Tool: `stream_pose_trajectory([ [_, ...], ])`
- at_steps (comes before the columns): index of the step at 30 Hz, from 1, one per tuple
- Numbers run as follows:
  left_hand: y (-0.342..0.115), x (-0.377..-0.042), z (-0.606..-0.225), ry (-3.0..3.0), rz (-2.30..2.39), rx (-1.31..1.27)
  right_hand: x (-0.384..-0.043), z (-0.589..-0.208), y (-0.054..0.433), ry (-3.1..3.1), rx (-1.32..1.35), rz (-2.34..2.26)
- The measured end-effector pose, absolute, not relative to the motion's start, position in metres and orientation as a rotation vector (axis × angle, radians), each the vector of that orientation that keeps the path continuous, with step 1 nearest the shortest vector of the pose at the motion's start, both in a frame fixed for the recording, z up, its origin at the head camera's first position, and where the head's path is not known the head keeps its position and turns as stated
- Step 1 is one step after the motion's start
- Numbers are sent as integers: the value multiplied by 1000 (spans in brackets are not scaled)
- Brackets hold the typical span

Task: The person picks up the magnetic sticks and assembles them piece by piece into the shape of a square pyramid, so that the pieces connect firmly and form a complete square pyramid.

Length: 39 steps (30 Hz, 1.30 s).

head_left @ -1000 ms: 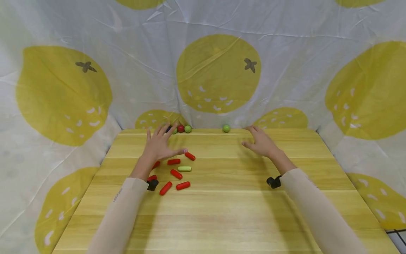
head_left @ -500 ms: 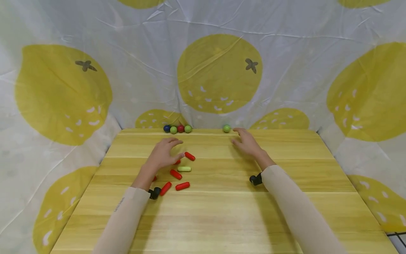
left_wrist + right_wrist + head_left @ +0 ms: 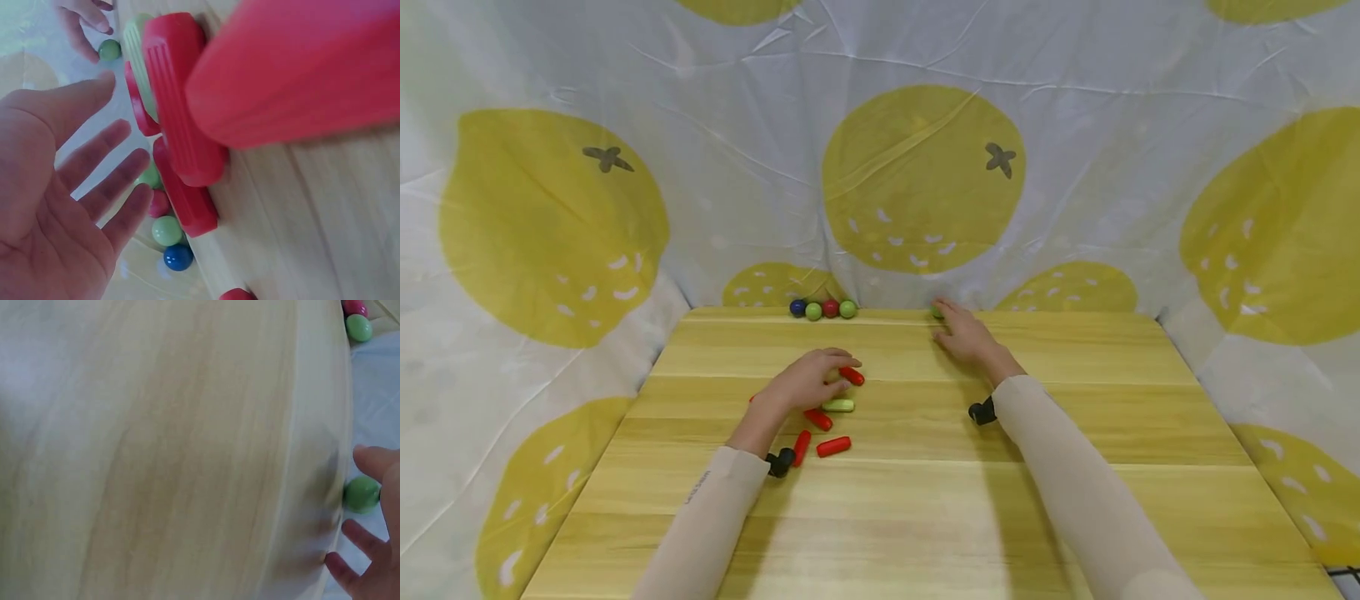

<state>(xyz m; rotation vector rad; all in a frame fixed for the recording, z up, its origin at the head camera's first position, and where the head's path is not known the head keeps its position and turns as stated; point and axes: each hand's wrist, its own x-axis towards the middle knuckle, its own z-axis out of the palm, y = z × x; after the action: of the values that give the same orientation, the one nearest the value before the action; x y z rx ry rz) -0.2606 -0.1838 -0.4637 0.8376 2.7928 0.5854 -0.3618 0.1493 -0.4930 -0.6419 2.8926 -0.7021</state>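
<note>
My left hand (image 3: 808, 383) hovers, fingers spread, over a cluster of red ridged capsule-shaped pieces (image 3: 833, 447) and one light green piece (image 3: 841, 406). It covers part of the cluster. The left wrist view shows its palm (image 3: 56, 237) holding nothing, with a red piece (image 3: 181, 100) beyond the fingers. At the table's back edge, my right hand (image 3: 966, 337) reaches to a lone green ball (image 3: 937, 312), mostly hidden by the fingertips. In the right wrist view this ball (image 3: 361, 495) lies between the thumb and the lower fingers, which are not curled round it.
A row of balls rests along the back edge of the wooden table (image 3: 895, 517): blue (image 3: 797, 308), green (image 3: 813, 312), red (image 3: 831, 308) and green (image 3: 847, 309). A lemon-print cloth (image 3: 745, 183) hangs right behind them. Each wrist carries a small black camera (image 3: 982, 411).
My right hand has moved left to the lone green ball. My left hand has drawn back from near the ball row and shifted right over the red pieces.
</note>
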Motion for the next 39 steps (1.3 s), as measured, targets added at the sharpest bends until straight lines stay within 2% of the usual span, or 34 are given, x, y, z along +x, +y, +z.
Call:
stream_pose_trajectory([
  [16, -182, -262, -463, 2797, 694, 728, -343, -502, 169, 2836, -437, -1023],
  [32, -183, -268, -476, 2911, 631, 712, -312, -508, 184, 2754, -446, -1266],
  [39, -182, -264, -471, 2925, 731, 613, -297, -512, 188, 2773, -425, -1266],
])
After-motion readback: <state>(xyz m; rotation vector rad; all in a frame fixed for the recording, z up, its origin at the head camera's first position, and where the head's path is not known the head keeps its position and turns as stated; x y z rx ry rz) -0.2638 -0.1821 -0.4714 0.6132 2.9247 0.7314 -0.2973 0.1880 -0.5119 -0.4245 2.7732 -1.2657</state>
